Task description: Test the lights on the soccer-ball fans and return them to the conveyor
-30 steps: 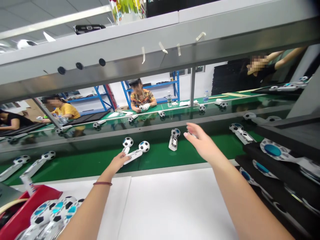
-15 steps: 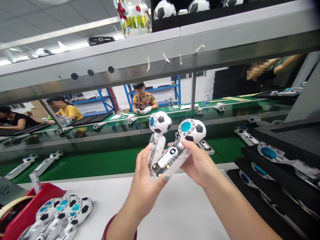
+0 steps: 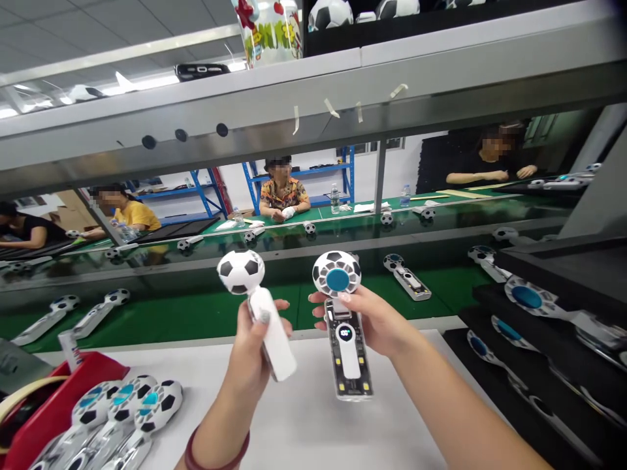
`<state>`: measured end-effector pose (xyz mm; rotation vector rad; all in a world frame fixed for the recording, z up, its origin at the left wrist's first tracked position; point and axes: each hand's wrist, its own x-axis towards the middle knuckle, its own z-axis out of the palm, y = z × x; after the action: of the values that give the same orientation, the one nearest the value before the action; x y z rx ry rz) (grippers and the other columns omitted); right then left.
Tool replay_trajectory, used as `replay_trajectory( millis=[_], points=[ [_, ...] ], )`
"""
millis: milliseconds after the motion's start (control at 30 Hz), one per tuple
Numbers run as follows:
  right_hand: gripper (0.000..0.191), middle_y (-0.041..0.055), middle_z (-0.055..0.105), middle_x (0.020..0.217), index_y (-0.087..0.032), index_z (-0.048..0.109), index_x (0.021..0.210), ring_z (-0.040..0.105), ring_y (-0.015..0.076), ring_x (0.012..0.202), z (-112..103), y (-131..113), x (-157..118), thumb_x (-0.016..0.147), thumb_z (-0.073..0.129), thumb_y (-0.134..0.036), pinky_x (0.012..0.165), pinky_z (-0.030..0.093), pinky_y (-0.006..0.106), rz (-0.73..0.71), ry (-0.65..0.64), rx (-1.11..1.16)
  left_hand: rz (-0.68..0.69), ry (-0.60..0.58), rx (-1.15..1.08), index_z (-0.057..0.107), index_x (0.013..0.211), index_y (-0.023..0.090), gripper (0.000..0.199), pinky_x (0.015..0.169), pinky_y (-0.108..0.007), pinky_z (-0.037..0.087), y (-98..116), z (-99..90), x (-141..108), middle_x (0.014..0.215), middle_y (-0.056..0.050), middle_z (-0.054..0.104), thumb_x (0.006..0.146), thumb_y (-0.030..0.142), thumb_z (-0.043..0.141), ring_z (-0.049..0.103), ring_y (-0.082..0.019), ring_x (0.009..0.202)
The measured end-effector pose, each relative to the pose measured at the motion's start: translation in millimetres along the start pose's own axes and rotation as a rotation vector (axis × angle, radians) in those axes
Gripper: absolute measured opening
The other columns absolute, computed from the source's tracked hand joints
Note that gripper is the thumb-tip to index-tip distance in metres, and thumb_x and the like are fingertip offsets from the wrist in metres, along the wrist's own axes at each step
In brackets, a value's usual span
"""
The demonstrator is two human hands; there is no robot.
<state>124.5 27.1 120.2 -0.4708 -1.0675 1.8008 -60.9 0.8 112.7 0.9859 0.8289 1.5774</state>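
My left hand point(image 3: 255, 349) grips the white handle of a hand-held fan with a football-patterned head point(image 3: 241, 271), its back side turned toward me. My right hand point(image 3: 375, 316) holds a second football fan point(image 3: 343, 320) just under its head, front side up, showing a blue hub, a small display and an open handle with circuit parts. Both fans stand upright above the white table point(image 3: 323, 418), a little apart from each other.
A green conveyor belt point(image 3: 196, 313) carries more fans, one point(image 3: 407, 277) just right of my hands. Several finished fans lie by a red bin point(image 3: 53, 405) at the lower left. Black foam trays point(image 3: 548, 326) with fans are stacked on the right. Other people sit across the line.
The two fans, held close together and tilted half a second ago, are now pulled apart and upright. A second ago both hands were reaching onto the belt for them.
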Motion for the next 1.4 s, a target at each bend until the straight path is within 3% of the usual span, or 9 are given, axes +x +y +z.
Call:
replay_trajectory(
  millis=[133,300,400,533,733,867,1000,1200,1400],
  points=[
    [0.039,0.0027,0.065,0.081,-0.02,0.055,0.097,0.064,0.0185,0.067,-4.1,17.3,12.8,0.068,0.067,-0.043,0.059,0.051,0.029,0.068,0.21,0.06,-0.109,0.072,-0.008,0.057,0.089,0.017,0.06,0.047,-0.021,0.043,4.5,-12.0,7.6,0.072,-0.002,0.058,0.065,0.072,0.05,0.052,-0.012,0.055],
    [0.052,0.0079,0.063,0.068,-0.011,0.059,0.077,0.064,0.0182,0.07,-6.1,40.8,26.7,0.084,0.035,-0.056,0.061,0.05,0.026,0.146,0.378,0.154,-0.307,0.127,-0.098,0.058,0.08,0.014,0.038,0.063,-0.032,0.051,-13.2,-17.1,4.8,0.075,-0.005,0.061,0.079,0.051,0.051,0.058,-0.017,0.062],
    [0.054,0.0046,0.06,0.062,-0.013,0.057,0.08,0.061,0.0168,0.058,-17.2,60.1,27.3,0.079,0.039,-0.063,0.052,0.049,0.026,0.327,0.443,0.127,-0.361,0.195,-0.079,0.058,0.093,0.015,0.027,0.075,-0.037,0.05,-27.6,-20.6,-0.8,0.093,-0.009,0.064,0.085,0.038,0.047,0.061,-0.02,0.074],
    [0.041,-0.0009,0.053,0.052,-0.016,0.052,0.081,0.056,0.0138,0.044,-33.5,87.5,23.4,0.078,0.048,-0.056,0.04,0.042,0.021,0.395,0.521,0.029,-0.427,0.172,-0.057,0.053,0.114,0.017,0.047,0.08,-0.031,0.047,-38.4,-27.6,-7.4,0.101,-0.009,0.063,0.085,0.052,0.039,0.06,-0.022,0.09],
    [0.051,0.0029,0.057,0.055,-0.015,0.05,0.084,0.055,0.014,0.043,-26.2,92.9,14.8,0.079,0.038,-0.065,0.038,0.039,0.021,0.133,0.46,-0.068,-0.377,0.258,0.044,0.057,0.106,0.013,0.06,0.064,-0.03,0.048,-46.6,-26.9,-10.1,0.073,-0.006,0.066,0.072,0.062,0.053,0.062,-0.023,0.073],
    [0.056,0.0019,0.059,0.062,-0.017,0.045,0.098,0.057,0.0156,0.047,-22.3,91.6,7.0,0.072,0.05,-0.067,0.043,0.043,0.024,-0.131,0.361,-0.139,-0.274,0.28,0.07,0.057,0.101,0.016,0.054,0.072,-0.028,0.046,-56.8,-27.2,-8.3,0.085,-0.005,0.066,0.07,0.061,0.055,0.059,-0.023,0.089],
    [0.07,0.0066,0.059,0.097,-0.023,0.035,0.113,0.061,0.0187,0.07,-32.5,95.6,-0.6,0.062,0.065,-0.06,0.06,0.05,0.031,-0.296,0.281,-0.157,-0.131,0.225,0.154,0.052,0.109,0.019,0.053,0.087,-0.03,0.039,-75.2,-38.3,-8.0,0.111,-0.007,0.059,0.073,0.058,0.056,0.049,-0.024,0.11],
    [0.05,0.0056,0.059,0.096,-0.021,0.043,0.106,0.058,0.0197,0.087,-52.4,113.8,-13.5,0.069,0.069,-0.042,0.08,0.044,0.034,-0.065,0.221,-0.382,-0.208,-0.017,0.205,0.022,0.13,0.025,0.086,0.081,-0.039,0.042,-105.6,-61.5,-12.9,0.109,-0.011,0.056,0.062,0.039,0.074,0.057,-0.029,0.097],
    [0.055,0.0,0.057,0.082,-0.024,0.036,0.103,0.059,0.0169,0.071,-57.4,122.2,-16.1,0.064,0.072,-0.037,0.069,0.045,0.033,0.114,0.168,-0.032,-0.299,-0.143,0.079,0.018,0.125,0.03,0.077,0.064,-0.034,0.045,-101.7,-66.7,-12.0,0.093,-0.005,0.056,0.068,0.032,0.069,0.059,-0.021,0.073]
  ],
)
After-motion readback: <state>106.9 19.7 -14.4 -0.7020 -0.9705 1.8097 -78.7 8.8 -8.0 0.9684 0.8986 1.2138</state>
